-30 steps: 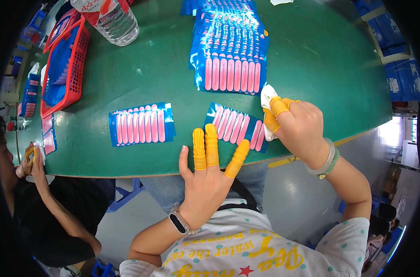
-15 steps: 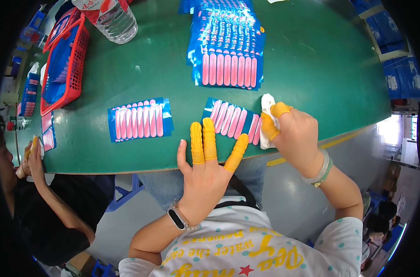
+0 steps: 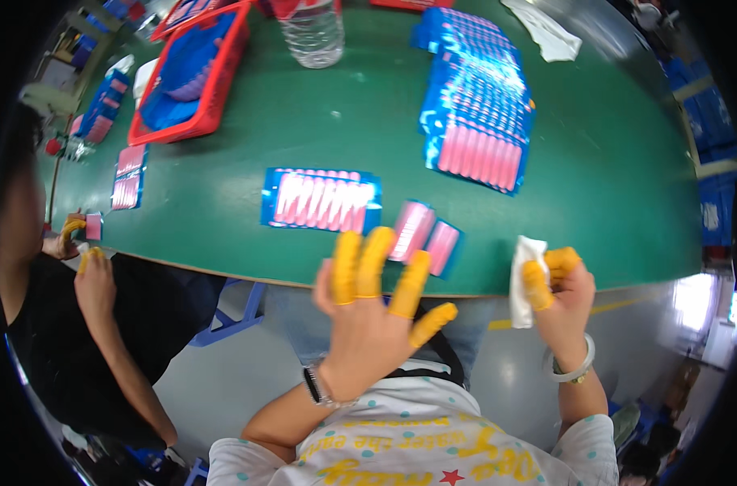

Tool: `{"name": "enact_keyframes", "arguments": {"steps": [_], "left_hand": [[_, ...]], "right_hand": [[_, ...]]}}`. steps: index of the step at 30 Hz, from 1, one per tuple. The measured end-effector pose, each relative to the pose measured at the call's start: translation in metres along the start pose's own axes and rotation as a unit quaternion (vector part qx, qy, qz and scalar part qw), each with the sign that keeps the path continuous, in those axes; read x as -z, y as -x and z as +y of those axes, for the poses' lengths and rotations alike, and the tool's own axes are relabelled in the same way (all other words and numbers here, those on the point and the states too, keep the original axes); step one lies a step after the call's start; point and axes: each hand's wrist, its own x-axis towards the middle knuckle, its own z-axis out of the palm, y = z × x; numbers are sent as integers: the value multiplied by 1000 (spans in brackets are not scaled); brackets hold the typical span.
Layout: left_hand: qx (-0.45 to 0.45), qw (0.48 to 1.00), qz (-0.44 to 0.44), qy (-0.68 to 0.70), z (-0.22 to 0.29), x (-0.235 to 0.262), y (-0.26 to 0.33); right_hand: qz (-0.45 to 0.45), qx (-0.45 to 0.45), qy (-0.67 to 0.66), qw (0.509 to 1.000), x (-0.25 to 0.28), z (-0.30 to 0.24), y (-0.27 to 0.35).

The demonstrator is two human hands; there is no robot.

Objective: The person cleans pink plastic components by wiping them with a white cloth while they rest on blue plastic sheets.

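Note:
My left hand [image 3: 364,324], with yellow finger cots on several fingers, is spread open at the table's near edge. Its fingertips reach the near-left side of a blue sheet with pink rounded strips [image 3: 415,231]; blur hides whether they touch it. A folded white cloth [image 3: 524,279] is pinched in my right hand [image 3: 569,300], which also wears yellow cots, to the right of that sheet. Another blue sheet of pink strips [image 3: 321,200] lies flat just beyond my left fingertips. Farther off, an overlapping stack of such blue-and-pink sheets [image 3: 478,113] rests on the green table [image 3: 611,178].
At the far left stands a red basket [image 3: 231,77] holding blue sheets, near a clear plastic bottle [image 3: 313,40]. A second white cloth [image 3: 547,31] lies at the far right. On my left, a co-worker in black [image 3: 109,340] handles a small pink piece beside more sheets.
My right hand, holding the cloth, has moved off the nearer sheet toward the table's edge. My left hand stays spread close to that sheet. The view has shifted, moving the table items rightward.

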Motion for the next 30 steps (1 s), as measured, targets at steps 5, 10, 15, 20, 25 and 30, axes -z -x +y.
{"name": "enact_keyframes", "arguments": {"steps": [5, 10, 15, 20, 25, 30], "left_hand": [[111, 983, 23, -144, -49, 30, 2], [60, 988, 41, -136, -45, 19, 2], [-30, 996, -42, -67, 4, -3, -56], [-49, 996, 39, -61, 18, -22, -76], [-56, 996, -59, -38, 22, -5, -28], [-37, 993, -97, -52, 19, -11, -17]], "right_hand": [[65, 20, -32, 997, 0, 17, -18], [193, 6, -166, 967, -5, 32, -29], [214, 32, -207, 954, -12, 35, -32], [194, 10, -186, 963, -10, 33, -26], [183, 41, -236, 953, -14, 17, -44], [-31, 271, 120, 955, -30, -14, -83]]}}
